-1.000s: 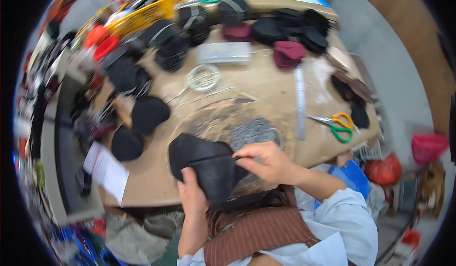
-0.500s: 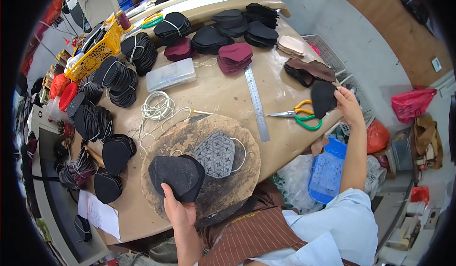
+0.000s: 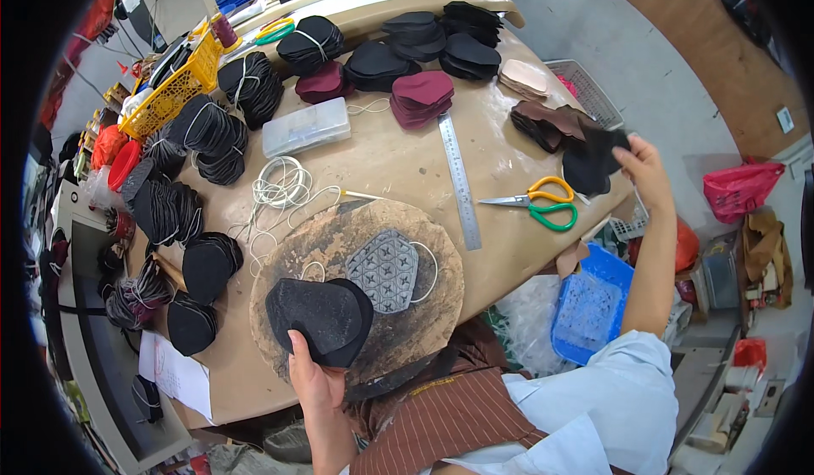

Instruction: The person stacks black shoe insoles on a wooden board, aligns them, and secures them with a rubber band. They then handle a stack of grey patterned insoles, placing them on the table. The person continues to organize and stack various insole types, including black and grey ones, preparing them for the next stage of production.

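My left hand (image 3: pixel 318 382) grips a few flat black pieces (image 3: pixel 314 315) with rounded, angled outlines, its thumb on top. They are over the near left part of a round, worn wooden block (image 3: pixel 437 246). Beside them on the block lies a grey plate with a raised triangle pattern (image 3: pixel 383 273) and white cord loops at its edges. At the right table edge my right hand (image 3: pixel 644 174) pinches a blurred black piece (image 3: pixel 609 151). Under it, another black piece (image 3: pixel 585 180) lies against a stack of brown pieces (image 3: pixel 543 125). Scissors with orange and green handles (image 3: pixel 547 206) lie close by, open.
A steel ruler (image 3: pixel 460 187), a clear plastic box (image 3: pixel 305 129) and coiled white cord (image 3: pixel 282 185) lie beyond the block. Stacks of black and maroon pieces (image 3: pixel 421 99) line the far and left sides. A blue bin (image 3: pixel 589 305) stands below the right edge.
My right hand has moved outward to the right with a black piece, and a second black piece now shows beneath it. My left hand keeps its hold, nearly still.
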The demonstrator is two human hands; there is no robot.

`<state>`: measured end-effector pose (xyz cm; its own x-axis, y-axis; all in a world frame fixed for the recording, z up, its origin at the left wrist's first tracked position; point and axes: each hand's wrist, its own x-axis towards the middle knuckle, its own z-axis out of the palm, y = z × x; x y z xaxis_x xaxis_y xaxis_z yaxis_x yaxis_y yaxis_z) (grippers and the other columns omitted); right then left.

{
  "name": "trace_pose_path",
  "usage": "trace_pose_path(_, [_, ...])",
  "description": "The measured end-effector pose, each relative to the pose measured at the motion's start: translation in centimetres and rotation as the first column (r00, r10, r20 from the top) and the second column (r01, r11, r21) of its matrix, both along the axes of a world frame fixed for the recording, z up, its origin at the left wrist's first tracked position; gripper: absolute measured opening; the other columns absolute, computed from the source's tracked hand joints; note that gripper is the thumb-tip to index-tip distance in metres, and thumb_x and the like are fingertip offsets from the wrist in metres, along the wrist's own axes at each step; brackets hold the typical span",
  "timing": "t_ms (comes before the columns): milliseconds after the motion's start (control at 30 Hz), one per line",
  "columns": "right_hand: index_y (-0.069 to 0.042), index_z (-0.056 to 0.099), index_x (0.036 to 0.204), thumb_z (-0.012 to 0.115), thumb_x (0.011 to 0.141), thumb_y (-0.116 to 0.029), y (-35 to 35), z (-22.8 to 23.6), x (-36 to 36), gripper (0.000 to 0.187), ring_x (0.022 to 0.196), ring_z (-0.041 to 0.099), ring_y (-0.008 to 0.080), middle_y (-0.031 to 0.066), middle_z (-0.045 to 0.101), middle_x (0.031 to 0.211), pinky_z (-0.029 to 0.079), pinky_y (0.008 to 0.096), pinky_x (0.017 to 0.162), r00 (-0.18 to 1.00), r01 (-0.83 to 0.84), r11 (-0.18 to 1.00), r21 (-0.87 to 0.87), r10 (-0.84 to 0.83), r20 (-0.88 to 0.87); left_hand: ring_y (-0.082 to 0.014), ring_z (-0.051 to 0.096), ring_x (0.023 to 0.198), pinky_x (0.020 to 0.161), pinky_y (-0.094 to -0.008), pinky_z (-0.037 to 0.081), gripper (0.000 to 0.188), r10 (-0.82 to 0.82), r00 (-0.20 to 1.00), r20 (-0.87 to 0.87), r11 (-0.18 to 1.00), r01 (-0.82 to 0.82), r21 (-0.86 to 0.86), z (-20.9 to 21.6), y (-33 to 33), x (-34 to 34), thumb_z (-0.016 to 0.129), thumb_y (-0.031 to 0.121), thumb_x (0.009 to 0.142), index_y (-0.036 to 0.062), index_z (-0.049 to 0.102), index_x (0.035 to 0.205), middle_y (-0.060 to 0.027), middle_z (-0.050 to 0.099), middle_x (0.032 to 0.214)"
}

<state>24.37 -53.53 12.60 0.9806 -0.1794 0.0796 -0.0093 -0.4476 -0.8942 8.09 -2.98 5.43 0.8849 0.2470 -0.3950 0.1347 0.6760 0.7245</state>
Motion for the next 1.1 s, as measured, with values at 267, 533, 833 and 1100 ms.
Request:
trace_pose_path(267, [0.000, 0.064, 0.095, 0.043, 0.072, 0.016, -6.4, -7.3, 1.6, 0.036, 0.116, 0.056, 0.0213, 0.0144, 0.063, 0.119, 0.038, 0.0328, 0.102, 0.965, -0.037, 0.951, -0.306, 0.113, 0.236, -0.0287, 0.060, 0.111, 0.091, -0.0447, 0.052, 0.049, -0.041, 0.999, 0.023, 0.999, 0.042, -0.032, -0.5, -0.4, -0.5, 0.043, 0.039, 0.099, 0.0021, 0.044, 0.131, -0.0142, 0.056, 0.126])
trace_pose_path(533, [-0.001, 0.064, 0.101, 0.050, 0.085, 0.006, -1.7, -8.8, -1.7, 0.023, 0.093, 0.061, 0.0131, 0.0077, 0.067, 0.103, 0.046, 0.0271, 0.082, 0.937, 0.296, 0.844, -0.448, -0.166, 0.306, -0.0301, 0.059, 0.111, 0.091, -0.0462, 0.051, 0.042, -0.078, 0.996, 0.044, 0.989, 0.082, -0.123, 0.2, -0.9, -1.0, 0.048, 0.027, 0.098, -0.0002, 0.043, 0.130, -0.0163, 0.056, 0.124])
trace_pose_path(833, [0.000, 0.061, 0.112, 0.062, 0.086, -0.010, 21.4, -3.6, -3.6, 0.028, 0.098, 0.059, 0.0157, 0.0088, 0.064, 0.110, 0.046, 0.0281, 0.083, 0.704, -0.708, 0.700, 0.092, 0.710, 0.017, -0.0241, 0.062, 0.105, 0.085, -0.0391, 0.056, 0.040, -0.250, 0.963, 0.102, 0.934, 0.268, -0.238, 1.4, -2.0, -1.2, 0.053, 0.017, 0.096, 0.0011, 0.042, 0.131, -0.0139, 0.058, 0.120])
trace_pose_path(1100, [-0.002, 0.061, 0.112, 0.069, 0.082, -0.017, 32.1, -2.0, -4.4, 0.035, 0.096, 0.061, 0.0217, 0.0123, 0.064, 0.105, 0.048, 0.0317, 0.082, 0.486, -0.874, 0.486, -0.005, 0.873, 0.037, -0.0205, 0.059, 0.110, 0.086, -0.0357, 0.055, 0.042, -0.240, 0.966, 0.097, 0.940, 0.257, -0.225, 1.7, -1.8, -2.1, 0.056, 0.016, 0.095, 0.0041, 0.042, 0.132, -0.0118, 0.055, 0.124])
